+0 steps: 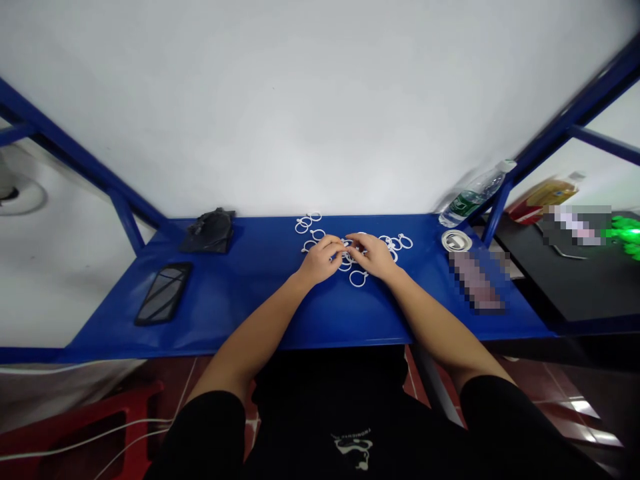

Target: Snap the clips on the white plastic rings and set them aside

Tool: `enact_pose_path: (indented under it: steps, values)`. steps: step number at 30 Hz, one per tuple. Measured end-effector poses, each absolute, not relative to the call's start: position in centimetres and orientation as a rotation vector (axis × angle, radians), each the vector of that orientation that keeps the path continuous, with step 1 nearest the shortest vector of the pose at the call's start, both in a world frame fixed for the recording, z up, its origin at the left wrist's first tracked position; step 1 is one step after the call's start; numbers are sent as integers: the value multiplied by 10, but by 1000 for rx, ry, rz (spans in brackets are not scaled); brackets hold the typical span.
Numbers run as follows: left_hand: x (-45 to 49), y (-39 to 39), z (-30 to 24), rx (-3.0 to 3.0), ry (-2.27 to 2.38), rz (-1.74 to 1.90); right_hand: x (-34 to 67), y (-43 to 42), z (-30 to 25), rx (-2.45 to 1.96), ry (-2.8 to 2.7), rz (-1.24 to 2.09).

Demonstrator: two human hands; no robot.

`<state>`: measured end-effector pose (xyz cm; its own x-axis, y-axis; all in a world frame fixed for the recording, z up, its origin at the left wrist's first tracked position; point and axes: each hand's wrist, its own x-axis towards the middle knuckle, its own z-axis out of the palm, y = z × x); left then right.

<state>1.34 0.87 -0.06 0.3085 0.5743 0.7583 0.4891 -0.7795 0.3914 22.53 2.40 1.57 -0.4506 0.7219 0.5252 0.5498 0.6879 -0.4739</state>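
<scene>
Over a loose cluster of white plastic curtain rings, each with a small eyelet, my two hands meet at the fingertips. My left hand [323, 260] is closed in a pinch on a white curtain ring, mostly hidden by the fingers. My right hand [374, 257] pinches from the other side at the same spot, its thumb and fingers bent inward. One loose curtain ring [351, 280] lies just in front of the hands. Several more lie to the right of my right hand, and others lie behind and left of my left hand. Some are partly covered by my hands.
On the blue table [250, 293] lie a black phone [164, 293] and a crumpled black bag [210, 230] at left. At right are a water bottle [473, 200], a white tape roll [445, 241] and a blurred-out item. Blue frame bars flank both sides; a white wall stands behind.
</scene>
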Motion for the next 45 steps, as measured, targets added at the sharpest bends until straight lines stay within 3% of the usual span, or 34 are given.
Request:
enact_pose_path:
  steps: [6,38,45]
  values:
    - [13,8,-2,2447,983,1498,225,22,20,-923,-2290,385]
    - [9,15,-5,2443,1072,1523,226,23,18,-907,-2351,181]
    - [-25,34,-3,2207,1800,1166,238,27,27,-1134,-2278,146]
